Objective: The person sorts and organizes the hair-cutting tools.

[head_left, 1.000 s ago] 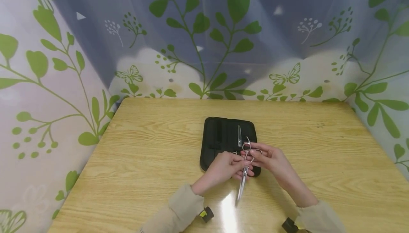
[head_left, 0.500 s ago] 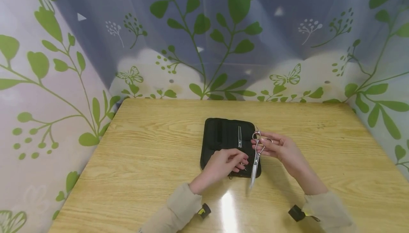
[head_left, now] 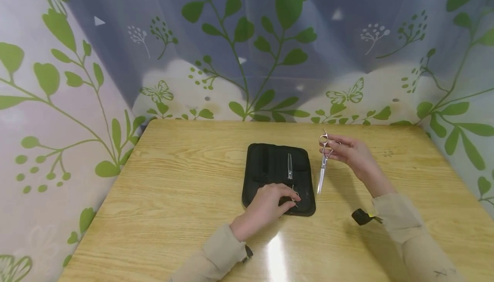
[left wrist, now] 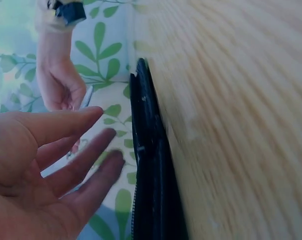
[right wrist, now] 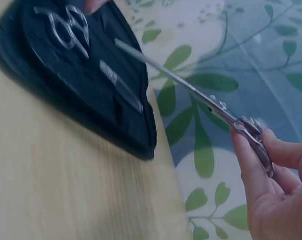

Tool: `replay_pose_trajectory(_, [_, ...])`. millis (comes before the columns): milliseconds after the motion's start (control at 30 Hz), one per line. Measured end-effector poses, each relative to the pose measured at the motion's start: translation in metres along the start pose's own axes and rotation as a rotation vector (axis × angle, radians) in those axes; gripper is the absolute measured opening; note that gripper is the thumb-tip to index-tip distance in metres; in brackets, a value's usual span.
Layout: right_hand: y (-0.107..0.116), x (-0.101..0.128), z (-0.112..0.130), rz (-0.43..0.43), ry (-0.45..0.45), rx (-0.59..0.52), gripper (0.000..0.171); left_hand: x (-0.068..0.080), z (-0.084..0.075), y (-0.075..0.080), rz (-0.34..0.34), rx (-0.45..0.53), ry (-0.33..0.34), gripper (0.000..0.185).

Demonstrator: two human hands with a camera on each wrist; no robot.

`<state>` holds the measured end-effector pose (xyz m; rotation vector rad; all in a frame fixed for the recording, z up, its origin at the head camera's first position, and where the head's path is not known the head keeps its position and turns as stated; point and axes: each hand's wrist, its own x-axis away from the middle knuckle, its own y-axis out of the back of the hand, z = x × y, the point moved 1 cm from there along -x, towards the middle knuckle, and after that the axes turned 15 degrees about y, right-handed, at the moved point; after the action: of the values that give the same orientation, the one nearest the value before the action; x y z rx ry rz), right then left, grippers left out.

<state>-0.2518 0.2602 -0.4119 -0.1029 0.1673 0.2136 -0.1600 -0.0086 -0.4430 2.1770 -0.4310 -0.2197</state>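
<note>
A black zip case [head_left: 270,166] lies open at the middle of the wooden table [head_left: 173,196]. One pair of silver scissors [head_left: 289,167] is tucked in the case, its handles [right wrist: 68,25] at the near end. My left hand [head_left: 287,200] rests on the case's near edge beside those handles, fingers nearly straight [left wrist: 80,155] and holding nothing. My right hand [head_left: 328,149] pinches a second pair of silver scissors [head_left: 322,166] by the handles, above the table just right of the case. Its closed blades [right wrist: 181,82] point down toward me.
A leaf-and-butterfly patterned curtain [head_left: 247,50] encloses the table at the back and both sides. Bare wood lies left and right of the case. A small black wrist device [head_left: 362,216] shows on my right forearm.
My right hand carried the scissors from above the case's near edge up and away to the right. My left hand let go of them and settled on the case.
</note>
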Motion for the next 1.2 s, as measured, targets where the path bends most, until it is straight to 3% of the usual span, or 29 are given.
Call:
replay_pose_trajectory(133, [0.005,-0.014,-0.004,-0.007,-0.035,0.039,0.064,0.001,0.004,-0.003,0.013,-0.130,-0.048,0.022])
replay_pose_trajectory(267, [0.005,-0.022,-0.009,-0.022,-0.054,0.049,0.063,0.003,0.006,-0.006,0.066,-0.187,-0.077,0.024])
replay_pose_trajectory(400, [0.002,-0.027,-0.016,-0.049,-0.049,0.030,0.062,0.006,0.005,-0.006,0.084,-0.204,-0.089,0.024])
replay_pose_trajectory(633, [-0.008,-0.040,-0.027,-0.095,-0.034,0.001,0.058,0.012,-0.006,-0.006,0.069,-0.212,-0.186,0.025])
replay_pose_trajectory(933, [-0.013,-0.061,-0.028,-0.213,-0.027,0.035,0.056,0.013,-0.005,-0.013,0.097,-0.350,-0.226,0.028])
replay_pose_trajectory(1200, [-0.014,-0.077,-0.036,-0.278,-0.047,-0.041,0.052,0.013,-0.003,-0.013,0.115,-0.351,-0.240,0.030])
